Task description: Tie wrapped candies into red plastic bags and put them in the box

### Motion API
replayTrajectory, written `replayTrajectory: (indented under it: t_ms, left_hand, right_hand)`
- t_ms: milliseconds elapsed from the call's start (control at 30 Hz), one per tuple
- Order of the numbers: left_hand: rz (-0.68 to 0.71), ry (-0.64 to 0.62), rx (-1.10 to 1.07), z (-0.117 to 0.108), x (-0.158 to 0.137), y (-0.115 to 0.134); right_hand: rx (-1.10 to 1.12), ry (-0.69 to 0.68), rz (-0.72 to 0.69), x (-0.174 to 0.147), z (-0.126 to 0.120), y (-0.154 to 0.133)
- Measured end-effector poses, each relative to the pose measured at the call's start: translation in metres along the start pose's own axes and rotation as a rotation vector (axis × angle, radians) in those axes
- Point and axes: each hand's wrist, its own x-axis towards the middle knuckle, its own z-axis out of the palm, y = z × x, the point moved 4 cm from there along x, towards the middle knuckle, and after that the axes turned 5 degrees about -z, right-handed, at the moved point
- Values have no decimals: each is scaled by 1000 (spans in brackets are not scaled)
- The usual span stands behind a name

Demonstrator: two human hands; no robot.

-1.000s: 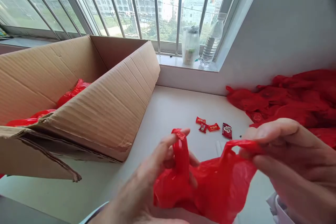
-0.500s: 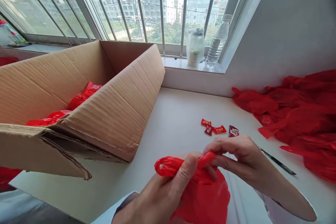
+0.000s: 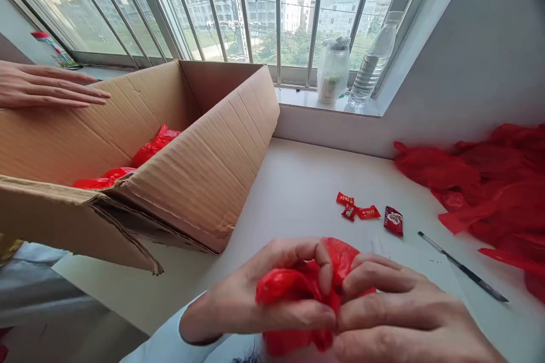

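A red plastic bag (image 3: 283, 286) is bunched between my two hands above the near part of the table. My left hand (image 3: 272, 289) curls around its gathered top, the thumb below and the fingers above. From the other side my right hand (image 3: 395, 306) grips the bag, its fingertips pressed into the folds close to my left thumb. Beyond the hands lie small red wrapped candies (image 3: 349, 212) in a cluster. A larger dark red packet (image 3: 393, 221) rests just right of them. What the bag contains is hidden.
An open cardboard box (image 3: 204, 176) with red bags (image 3: 155, 146) inside stands at left. Another person's hand (image 3: 46, 88) reaches over it. A thin knife-like tool (image 3: 464, 266) and a heap of red bags (image 3: 489, 176) lie at right. A bottle (image 3: 372, 68) stands on the sill.
My hands have turned the bag, and its body now shows beyond my fingers. Another person's hand has come in over the box at left. The view has shifted a little left.
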Motion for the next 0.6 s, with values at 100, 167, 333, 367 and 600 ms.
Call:
replayTrajectory:
  t_ms: [100,167,333,367,600]
  left_hand:
    - [296,178,939,10,-7,6]
    - [605,422,1526,21,-11,8]
    - [905,714,1655,23,-13,5]
    - [893,715,1655,20,-12,5]
    - [514,549,1623,-9,-24,-26]
  right_hand:
    - [246,284,240,-9,-4,32]
    - [362,216,441,-11,7,52]
    - [543,-56,388,3,33,63]
    - [481,-38,369,4,32,63]
    - [-182,53,303,-38,-3,83]
